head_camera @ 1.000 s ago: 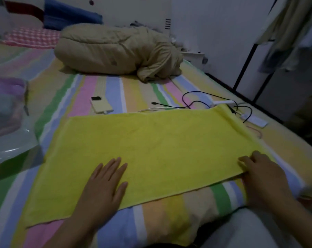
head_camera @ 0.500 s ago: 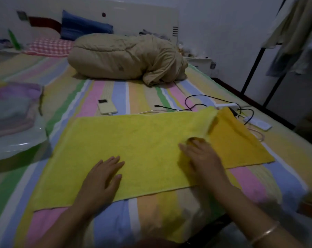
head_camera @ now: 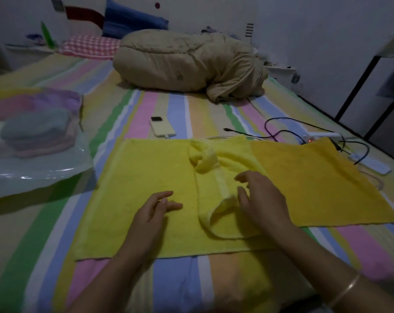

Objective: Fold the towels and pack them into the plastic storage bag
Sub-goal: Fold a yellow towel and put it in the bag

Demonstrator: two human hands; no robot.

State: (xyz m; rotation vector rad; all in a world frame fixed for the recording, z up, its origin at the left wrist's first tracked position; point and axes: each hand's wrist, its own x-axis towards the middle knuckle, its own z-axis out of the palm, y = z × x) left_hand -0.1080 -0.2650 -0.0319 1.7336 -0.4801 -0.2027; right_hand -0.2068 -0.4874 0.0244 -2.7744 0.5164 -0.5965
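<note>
Half-curled, the right hand [head_camera: 262, 199] sets its grip over the flap [head_camera: 214, 177] of the yellow towel [head_camera: 146, 184]. Thumb and fingertips [head_camera: 241, 177] stand apart at the rumpled hem, and I cannot tell whether they nip any cloth. The left hand [head_camera: 153, 213] rests with loosely straight fingers on the flat half of the towel, holding nothing, just left of the flap.

The towel lies spread on the bed [head_camera: 169, 285] in front of the person, its long axis running left to right. The flap is its right end, turned over toward the middle. Its hem runs from far to near and is bunched at both ends rather than square. The right hand is on it and the left is just beside it, so I judge that squaring this fold needs both hands.

An orange-yellow cloth [head_camera: 315, 188] lies flat to the right, with its left edge under the flap. I cannot tell whether it is a second towel or a layer of the same one.

The plastic storage bag [head_camera: 44, 168] sits well to the left, nearer the left hand, with folded towels [head_camera: 38, 123] already inside. A phone [head_camera: 162, 128] and cables [head_camera: 281, 132] lie just past the towel's far edge.
</note>
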